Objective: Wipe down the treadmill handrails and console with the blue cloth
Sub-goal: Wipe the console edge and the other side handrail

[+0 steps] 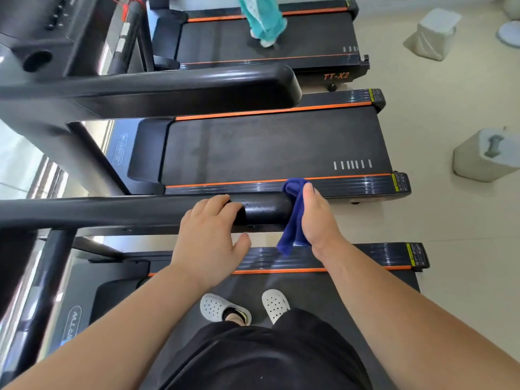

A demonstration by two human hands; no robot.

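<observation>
I stand on a treadmill belt and look down at its black handrail (261, 211), which runs across the middle of the view. My left hand (209, 237) grips the rail from above, fingers curled over its top. My right hand (316, 220) holds the blue cloth (294, 218) against the rail's rounded end, thumb up; the cloth hangs down below the rail. The console is out of sight at the left edge.
A second treadmill (267, 147) lies just beyond the rail, and a third one (267, 38) behind it has a person in teal trousers on its belt. Wrapped white blocks (489, 156) stand on the pale floor at right. My white clogs (225, 306) rest on the belt.
</observation>
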